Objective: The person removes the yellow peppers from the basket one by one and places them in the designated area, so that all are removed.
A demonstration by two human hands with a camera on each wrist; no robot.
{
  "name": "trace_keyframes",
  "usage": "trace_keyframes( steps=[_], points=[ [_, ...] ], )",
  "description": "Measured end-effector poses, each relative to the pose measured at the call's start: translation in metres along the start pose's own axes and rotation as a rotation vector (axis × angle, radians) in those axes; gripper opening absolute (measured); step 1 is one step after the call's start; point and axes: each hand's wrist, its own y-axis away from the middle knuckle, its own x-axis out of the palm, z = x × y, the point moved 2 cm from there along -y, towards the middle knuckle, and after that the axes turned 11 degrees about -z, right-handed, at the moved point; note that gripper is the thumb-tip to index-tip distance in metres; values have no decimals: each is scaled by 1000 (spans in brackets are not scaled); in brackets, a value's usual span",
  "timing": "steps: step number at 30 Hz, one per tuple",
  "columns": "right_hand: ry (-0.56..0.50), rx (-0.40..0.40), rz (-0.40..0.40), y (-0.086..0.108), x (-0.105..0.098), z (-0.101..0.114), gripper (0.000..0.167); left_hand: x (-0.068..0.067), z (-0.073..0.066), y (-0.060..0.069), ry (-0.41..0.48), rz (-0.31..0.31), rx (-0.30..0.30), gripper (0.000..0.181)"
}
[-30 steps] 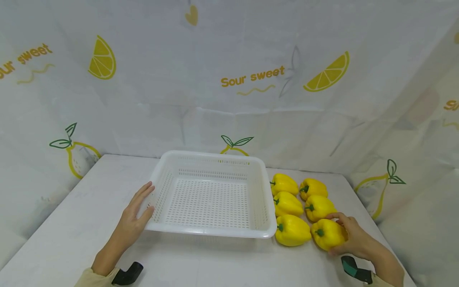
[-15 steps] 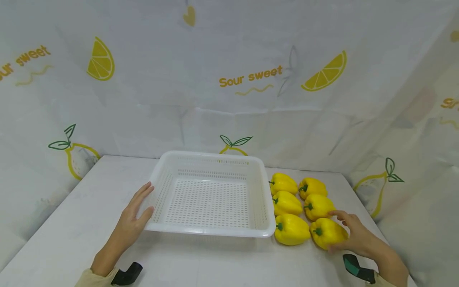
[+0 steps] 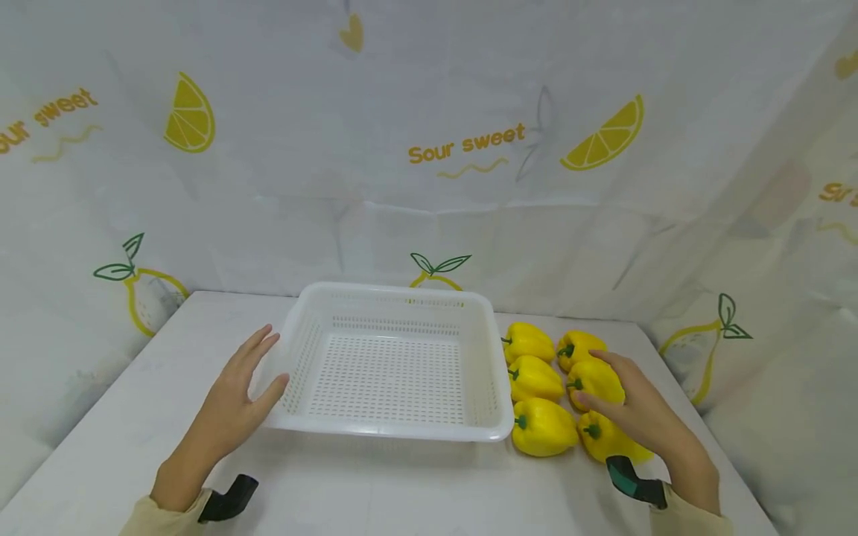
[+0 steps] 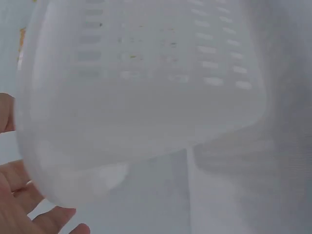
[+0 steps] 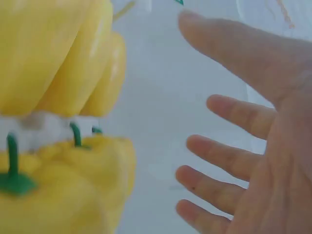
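Note:
A white perforated plastic basket (image 3: 395,430) stands at the middle of the table with nothing in it. My left hand (image 3: 228,409) is beside its left wall, thumb apart from the straight fingers; the left wrist view has the fingertips (image 4: 61,214) close to the basket's rim, and contact is hard to tell. Above the right column of yellow bell peppers, my right hand (image 3: 640,409) reaches over the middle pepper (image 3: 596,378) and partly covers the front one (image 3: 606,438). Its fingers (image 5: 214,151) are spread and hold nothing in the right wrist view, apart from the peppers (image 5: 58,200) there.
Next to the basket's right wall runs a second column of yellow bell peppers (image 3: 536,380). A white cloth (image 3: 375,223) printed with lemons hangs behind and at both sides of the white table (image 3: 375,491).
My right hand has left the front right pepper and moved forward and left over the middle one. My left hand has drawn slightly back from the basket's rim. The peppers have stayed in place.

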Motion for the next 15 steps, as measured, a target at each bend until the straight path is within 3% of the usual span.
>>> trace_keyframes(
  steps=[7, 15],
  points=[
    [16, -111, -72, -34, 8, 31, 72, -8, -16, -33, -34, 68, -1, 60],
    [51, -115, -87, -65, 22, 53, 73, -1, -33, -72, -84, 171, 20, 59]
  ],
)
